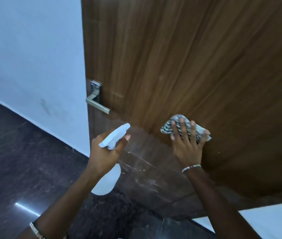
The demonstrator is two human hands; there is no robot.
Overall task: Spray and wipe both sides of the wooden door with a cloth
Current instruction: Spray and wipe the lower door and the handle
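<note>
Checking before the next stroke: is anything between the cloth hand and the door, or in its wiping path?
Nothing visible. The right hand presses the striped cloth flat on the wooden door. The door handle sits far left; the left hand holds the spray bottle clear.

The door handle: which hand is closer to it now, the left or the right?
Left. The left hand, holding the spray bottle, is just below the door handle. The right hand presses the cloth on the door, farther to the handle's right.
</note>
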